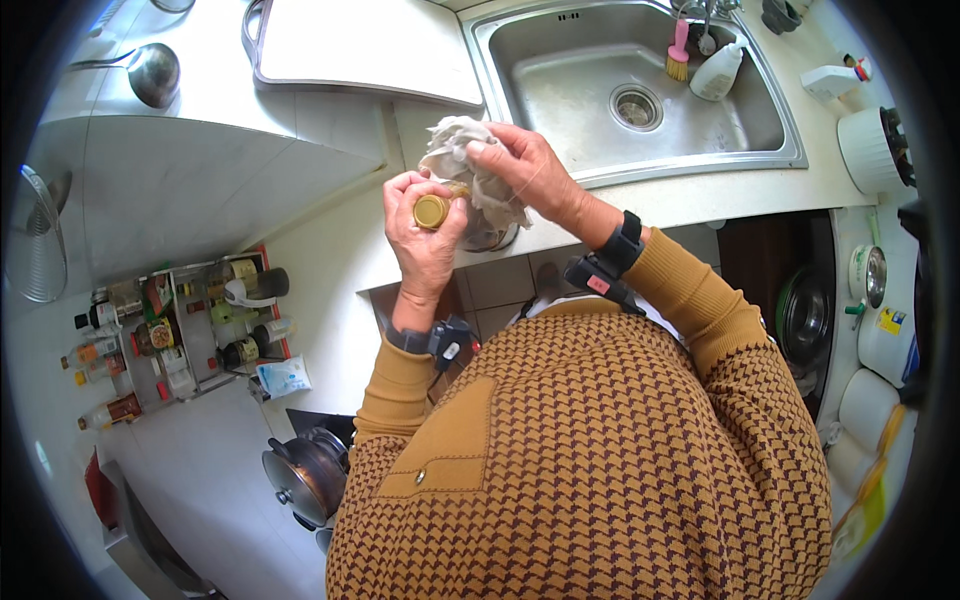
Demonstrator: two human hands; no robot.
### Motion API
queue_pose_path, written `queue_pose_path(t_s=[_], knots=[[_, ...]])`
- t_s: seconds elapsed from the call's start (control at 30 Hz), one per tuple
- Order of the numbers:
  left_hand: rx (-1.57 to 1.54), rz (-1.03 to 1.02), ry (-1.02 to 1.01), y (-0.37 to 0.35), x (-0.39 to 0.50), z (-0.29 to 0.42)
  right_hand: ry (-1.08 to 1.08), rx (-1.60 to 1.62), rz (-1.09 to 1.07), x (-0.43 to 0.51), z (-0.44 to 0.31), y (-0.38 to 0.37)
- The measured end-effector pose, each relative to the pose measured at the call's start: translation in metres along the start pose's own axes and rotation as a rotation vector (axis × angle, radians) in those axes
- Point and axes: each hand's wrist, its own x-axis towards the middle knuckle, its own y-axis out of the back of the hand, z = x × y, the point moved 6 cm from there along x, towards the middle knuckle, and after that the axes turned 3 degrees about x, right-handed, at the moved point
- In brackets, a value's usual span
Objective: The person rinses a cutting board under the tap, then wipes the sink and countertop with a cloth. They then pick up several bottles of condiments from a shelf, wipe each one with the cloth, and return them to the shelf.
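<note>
My left hand (pixel 424 232) grips the neck of a bottle (pixel 487 241) that has a gold-coloured cap (pixel 430 212). The bottle is tilted, its cap toward my left and its dark, glassy-looking base toward my right. Bunched in my right hand (pixel 536 169) is a crumpled greyish-white cloth (pixel 469 161), which lies against the bottle's side and hides most of its body. Both hands are above the pale countertop (pixel 420 139), close to the sink's near left corner.
A steel sink (pixel 570 172) holds a pink-handled brush (pixel 678 49) and a white pump bottle (pixel 718 71). Left of it lies a white cutting board (pixel 367 45). A rack (pixel 180 300) of condiment bottles stands at the left, with a lidded pot (pixel 307 476) below it.
</note>
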Motion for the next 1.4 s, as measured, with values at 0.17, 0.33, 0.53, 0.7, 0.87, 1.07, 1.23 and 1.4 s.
queue_pose_path(t_s=[0.17,0.33,0.53,0.7,0.87,1.07,1.23,1.4], knots=[[-0.046,-0.101,0.197,0.014,0.006,-0.01,0.265,-0.383,0.015,-0.011,0.003,-0.022],[0.114,0.138,0.09,0.008,-0.019,-0.003,-0.103,-0.477,0.106,-0.013,0.052,0.002],[0.013,0.103,0.077,0.012,-0.021,-0.027,0.263,-0.392,-0.075,-0.005,0.011,-0.025],[-0.152,0.14,0.144,0.008,-0.026,-0.033,0.021,-0.585,-0.082,0.014,0.008,-0.024],[-0.135,0.234,0.13,0.001,-0.037,-0.027,0.42,-0.517,-0.086,-0.034,-0.027,-0.019],[-0.309,0.105,0.117,0.007,-0.017,-0.043,0.264,-0.57,-0.1,0.019,0.025,-0.016],[-0.244,0.115,0.292,0.023,-0.011,-0.051,-0.366,-0.324,-0.038,0.002,0.101,0.014],[-0.279,0.192,0.247,0.004,-0.019,-0.036,-0.279,-0.121,0.115,-0.011,0.081,-0.008]])
